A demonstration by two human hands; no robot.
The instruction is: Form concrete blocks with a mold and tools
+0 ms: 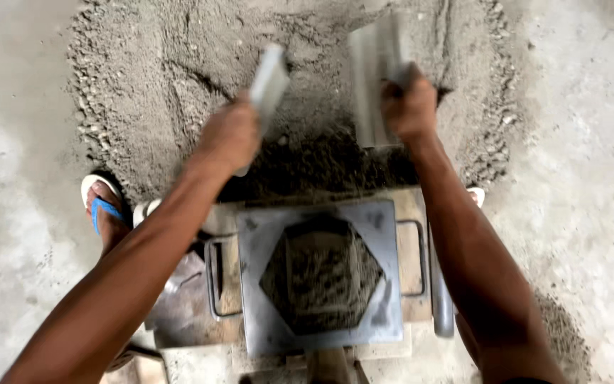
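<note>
At the far left a foot in a white flip-flop sandal with blue straps (102,206) stands on the pale concrete floor (8,178), at the edge of a wide heap of grey-brown sandy mix (158,78). Next, the left hand (230,135) is curled shut around the lower end of a flat grey metal scraper plate (270,80), which tilts up and away from it over the heap. Below, between the two forearms, sits a square grey steel mould with a hexagonal opening (320,274); the opening is filled with dark, damp mix, and wire handles stick out on both sides of the mould. Further right, the right hand (408,107) grips the top of a second, longer grey metal plate (372,78), fingers wrapped tight, the plate standing nearly upright in the mix just beyond the mould.
</note>
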